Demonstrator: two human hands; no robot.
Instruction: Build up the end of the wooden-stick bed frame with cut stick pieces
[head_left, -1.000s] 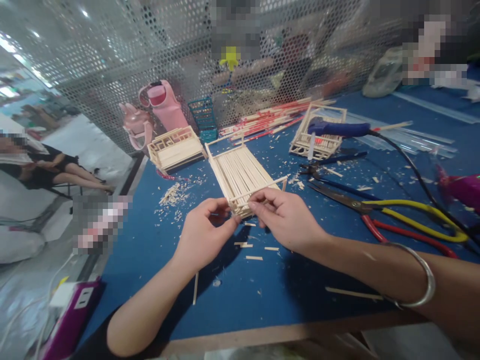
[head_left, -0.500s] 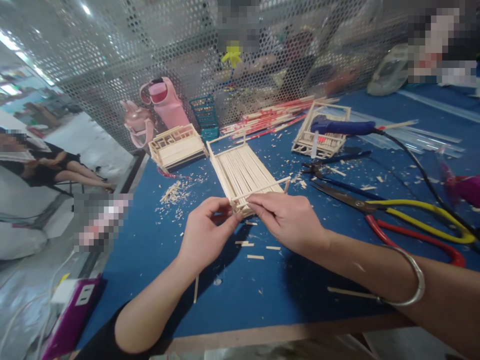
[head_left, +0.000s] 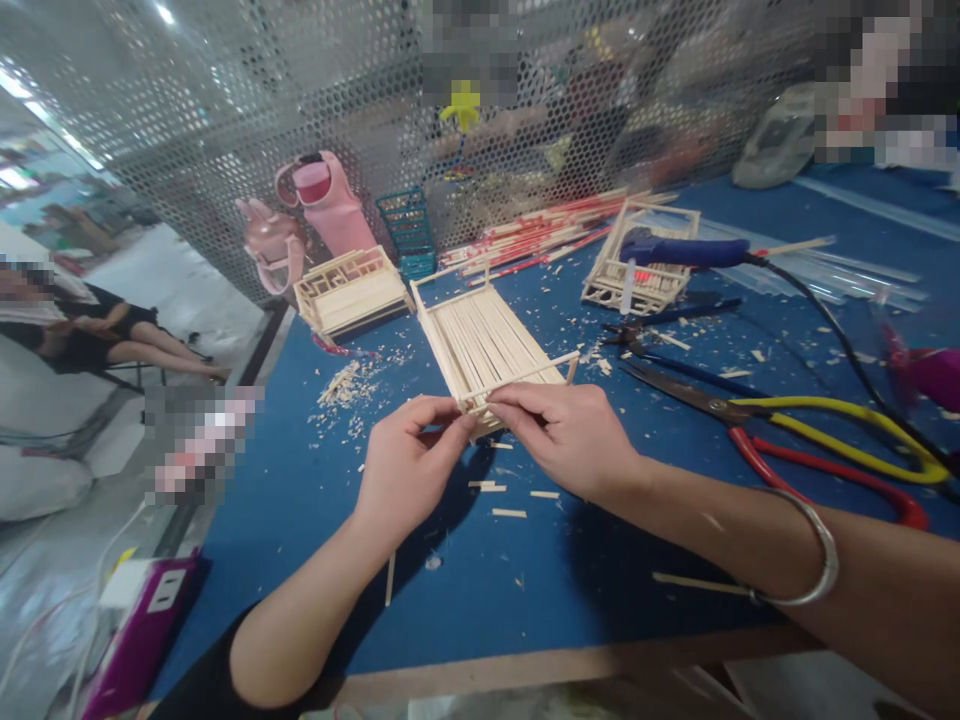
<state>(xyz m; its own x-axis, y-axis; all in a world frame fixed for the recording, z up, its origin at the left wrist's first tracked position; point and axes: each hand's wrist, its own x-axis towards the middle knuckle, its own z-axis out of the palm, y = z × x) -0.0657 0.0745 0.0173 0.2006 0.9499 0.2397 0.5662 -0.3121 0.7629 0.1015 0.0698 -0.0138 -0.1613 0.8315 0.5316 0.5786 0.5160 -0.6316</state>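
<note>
A miniature bed [head_left: 491, 335] made of thin wooden sticks lies at the middle of the table, with a slatted top and a raised rail at each end. My left hand [head_left: 409, 455] is closed in a pinch on its near left corner post. Just to the right, my right hand [head_left: 566, 435] pinches a short wooden stick [head_left: 481, 407] at the near end, below the rail. The fingertips of both hands almost meet and partly hide the joint there.
Behind stand a small stick bench [head_left: 356, 295] and another stick frame [head_left: 645, 260], with a blue glue gun [head_left: 686, 250] resting on it. Pliers [head_left: 630, 335] and large scissors [head_left: 720, 405] lie right. Wood scraps [head_left: 345, 385] litter the blue table [head_left: 465, 610]. A perforated metal screen [head_left: 360, 90] rises behind.
My right fingertips have shifted slightly left along the near end of the bed, closer to my left fingertips. The bed stays in place.
</note>
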